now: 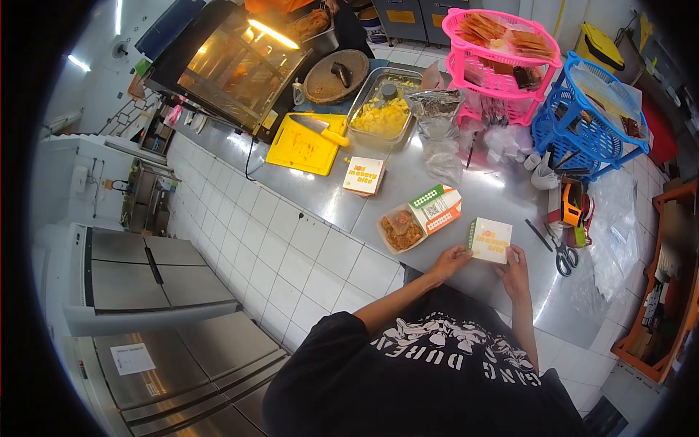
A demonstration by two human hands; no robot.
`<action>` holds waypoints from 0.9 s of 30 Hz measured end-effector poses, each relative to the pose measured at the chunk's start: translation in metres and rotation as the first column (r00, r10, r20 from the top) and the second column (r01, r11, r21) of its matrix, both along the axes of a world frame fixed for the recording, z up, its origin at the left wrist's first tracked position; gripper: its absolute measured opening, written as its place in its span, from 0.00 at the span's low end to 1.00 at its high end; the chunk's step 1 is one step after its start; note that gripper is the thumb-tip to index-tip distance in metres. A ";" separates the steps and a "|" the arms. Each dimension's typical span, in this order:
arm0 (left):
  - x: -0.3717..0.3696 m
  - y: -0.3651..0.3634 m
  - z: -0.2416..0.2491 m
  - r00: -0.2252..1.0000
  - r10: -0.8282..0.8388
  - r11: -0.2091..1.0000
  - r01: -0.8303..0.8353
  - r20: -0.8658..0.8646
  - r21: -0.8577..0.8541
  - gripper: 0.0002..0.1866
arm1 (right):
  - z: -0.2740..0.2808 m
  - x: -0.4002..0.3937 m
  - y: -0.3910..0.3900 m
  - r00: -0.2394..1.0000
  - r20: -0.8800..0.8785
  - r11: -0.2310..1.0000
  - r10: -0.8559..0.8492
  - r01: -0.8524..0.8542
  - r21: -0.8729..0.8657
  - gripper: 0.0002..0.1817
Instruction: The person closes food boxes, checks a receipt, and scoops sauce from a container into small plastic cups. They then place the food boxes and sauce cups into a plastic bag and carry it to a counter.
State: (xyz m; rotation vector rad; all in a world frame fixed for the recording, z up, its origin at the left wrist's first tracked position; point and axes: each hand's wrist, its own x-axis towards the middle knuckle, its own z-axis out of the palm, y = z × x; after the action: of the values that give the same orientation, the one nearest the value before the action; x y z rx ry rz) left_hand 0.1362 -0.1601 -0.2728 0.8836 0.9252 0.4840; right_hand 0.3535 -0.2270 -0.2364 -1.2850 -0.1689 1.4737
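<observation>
Black printed T-shirt (pixel 444 364) fills the near edge, both forearms reaching fwd over the steel worktop (pixel 429 186). Left hand (pixel 451 259) and right hand (pixel 514 271) hold a small closed white box (pixel 490 239) w/ orange lettering between them: left grip pinches its left edge, right grip pinches the lower right corner, fingers pressed on the card, not spread. Box sits at the worktop's near edge, just in front of the body, flat side up.

Step in hand, as I read it: closing or squaring up this box, since an identical closed box (pixel 364 175) lies farther back. Next move likely calls for keeping the lid down w/ both thumbs while it's set aside; whether the flap is fully tucked is hard to tell at this size.

Box is near square; its slightly longer axis runs left-right across the worktop, lettering facing the person, green side strip to the left.

Just left: an open box of food (pixel 411 222), lid flipped back. Right: scissors (pixel 559 251). Farther back: yellow cutting board (pixel 304 146) w/ knife (pixel 320 129), steel tray of yellow food (pixel 382 109), pink basket (pixel 499 62), blue basket (pixel 590 116), glass warmer (pixel 233 65).
</observation>
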 end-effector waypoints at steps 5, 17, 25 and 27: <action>0.002 0.006 0.004 0.982 -0.075 0.976 0.108 -0.171 0.189 0.26 | 0.008 0.003 0.003 0.985 0.141 0.994 0.095 -0.087 -0.061 0.20; 0.031 0.009 0.009 0.910 0.083 0.823 0.167 -0.405 0.542 0.23 | -0.008 0.006 0.002 0.608 0.774 0.984 0.179 -0.099 -0.150 0.17; -0.003 0.059 0.102 0.880 0.298 0.650 0.098 -0.371 0.754 0.22 | 0.026 -0.011 0.034 0.102 0.968 0.964 -0.230 0.160 0.212 0.11; -0.039 0.076 0.118 0.777 0.522 0.526 0.032 -0.352 0.850 0.22 | 0.051 -0.043 0.047 0.353 0.928 0.993 -0.116 0.049 0.105 0.12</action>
State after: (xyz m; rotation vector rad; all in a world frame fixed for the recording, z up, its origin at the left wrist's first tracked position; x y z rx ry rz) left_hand 0.0977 -0.0840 -0.1546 1.8633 1.4422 1.0033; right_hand 0.3103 -0.1800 -0.1852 -1.9367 -0.8965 0.4300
